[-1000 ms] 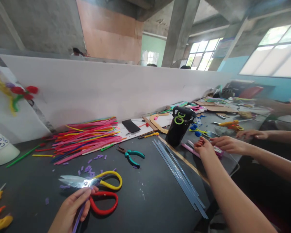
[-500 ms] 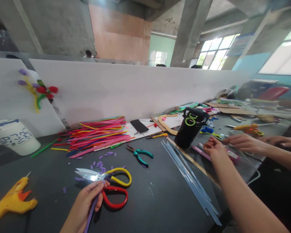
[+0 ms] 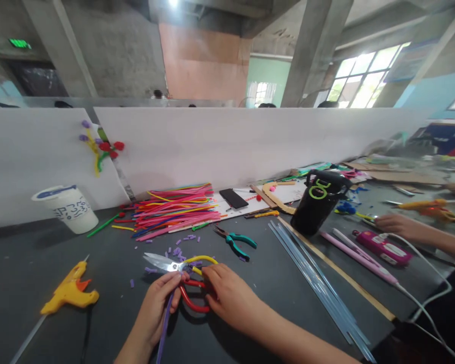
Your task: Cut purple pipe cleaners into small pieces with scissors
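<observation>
My left hand (image 3: 156,306) is closed round a purple pipe cleaner (image 3: 163,328) that runs down toward me, its top end by the scissors' blades. The scissors (image 3: 174,265) lie on the dark table with silver blades pointing left, one yellow loop handle and one red loop handle. My right hand (image 3: 227,296) rests on the handles, fingers curled over the red loop. Small purple offcuts (image 3: 178,250) are scattered just behind the blades.
A pile of coloured pipe cleaners (image 3: 174,210), teal pliers (image 3: 237,242), a black phone (image 3: 233,198), a black flask (image 3: 315,202), blue strips (image 3: 318,283), a yellow glue gun (image 3: 68,292) and a white cup (image 3: 68,208) lie around. Another person's hand (image 3: 396,225) rests at right by a pink tool (image 3: 382,248).
My right hand has come back from beside the black flask to the scissor handles. The view has swung left, bringing the glue gun and cup in.
</observation>
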Demonstrator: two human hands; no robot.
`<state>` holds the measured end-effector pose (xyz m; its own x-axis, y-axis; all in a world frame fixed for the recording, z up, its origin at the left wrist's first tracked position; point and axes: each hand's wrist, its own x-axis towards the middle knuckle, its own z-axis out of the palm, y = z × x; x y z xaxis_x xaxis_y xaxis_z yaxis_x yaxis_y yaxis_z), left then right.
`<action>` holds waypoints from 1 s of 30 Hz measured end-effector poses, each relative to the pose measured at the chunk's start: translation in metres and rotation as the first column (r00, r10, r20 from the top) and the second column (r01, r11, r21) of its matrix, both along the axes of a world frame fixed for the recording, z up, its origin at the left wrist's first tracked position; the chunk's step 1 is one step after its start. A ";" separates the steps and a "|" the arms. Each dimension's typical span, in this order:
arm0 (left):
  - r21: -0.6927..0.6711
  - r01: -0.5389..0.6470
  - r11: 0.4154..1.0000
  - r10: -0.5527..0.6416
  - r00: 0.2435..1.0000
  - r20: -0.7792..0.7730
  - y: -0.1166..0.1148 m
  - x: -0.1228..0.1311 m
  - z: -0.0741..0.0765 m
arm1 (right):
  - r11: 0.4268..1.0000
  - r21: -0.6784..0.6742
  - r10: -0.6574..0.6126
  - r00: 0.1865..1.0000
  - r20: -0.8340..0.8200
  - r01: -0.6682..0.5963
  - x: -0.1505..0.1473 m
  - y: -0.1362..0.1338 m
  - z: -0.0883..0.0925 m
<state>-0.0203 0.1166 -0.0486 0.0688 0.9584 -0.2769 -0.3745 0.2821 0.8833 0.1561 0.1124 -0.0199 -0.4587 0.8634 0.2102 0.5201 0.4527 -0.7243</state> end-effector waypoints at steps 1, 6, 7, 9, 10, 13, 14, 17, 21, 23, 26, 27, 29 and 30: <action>0.004 -0.012 1.000 0.012 1.000 0.003 0.000 0.000 0.001 | 0.999 -0.024 -0.020 0.998 0.067 0.022 -0.010 0.002 -0.004; 0.012 -0.052 0.999 0.052 0.998 0.048 0.000 -0.008 0.012 | 0.991 -0.108 -0.080 0.997 0.015 0.081 -0.021 0.036 -0.011; 0.020 -0.086 0.996 0.084 0.995 0.062 0.001 -0.010 0.014 | 0.986 -0.135 -0.103 0.994 -0.020 0.099 -0.022 0.045 -0.007; 0.032 -0.173 0.984 0.169 0.981 0.094 0.003 -0.013 0.016 | 0.971 -0.196 -0.159 0.980 -0.118 0.134 -0.028 0.063 0.007; 0.028 -0.202 0.979 0.198 0.974 0.110 0.004 -0.013 0.015 | 0.964 -0.238 -0.165 0.971 -0.176 0.121 -0.034 0.072 0.016; -0.010 -0.164 0.986 0.164 0.978 0.133 0.004 -0.008 0.010 | 0.929 -0.370 -0.124 0.922 -0.367 -0.023 -0.063 0.096 0.051; -0.016 -0.125 0.992 0.126 0.983 0.136 0.004 -0.006 0.007 | 0.914 -0.398 -0.109 0.896 -0.431 -0.080 -0.075 0.102 0.063; -0.011 -0.063 0.998 0.064 0.989 0.137 0.004 -0.002 0.001 | 0.865 -0.451 -0.103 0.802 -0.589 -0.220 -0.113 0.118 0.095; -0.007 -0.097 0.995 0.097 0.985 0.139 0.006 -0.005 -0.003 | 0.785 -0.504 -0.135 0.696 -0.705 -0.359 -0.152 0.134 0.120; -0.014 -0.108 0.994 0.109 0.983 0.146 0.007 -0.007 -0.004 | 0.747 -0.532 -0.163 0.667 -0.727 -0.398 -0.165 0.141 0.125; -0.016 -0.088 0.996 0.089 0.988 0.128 0.008 -0.006 -0.004 | 0.713 -0.558 -0.193 0.645 -0.739 -0.425 -0.177 0.150 0.128; -0.012 -0.081 0.997 0.081 0.989 0.122 0.008 -0.006 -0.003 | 0.706 -0.562 -0.198 0.641 -0.741 -0.432 -0.179 0.152 0.128; -0.005 -0.073 0.997 0.073 0.990 0.121 0.008 -0.005 -0.002 | 0.697 -0.566 -0.204 0.635 -0.745 -0.440 -0.182 0.155 0.128; -0.004 -0.073 0.997 0.072 0.990 0.124 0.007 -0.005 -0.002 | 0.695 -0.568 -0.208 0.632 -0.746 -0.441 -0.183 0.155 0.128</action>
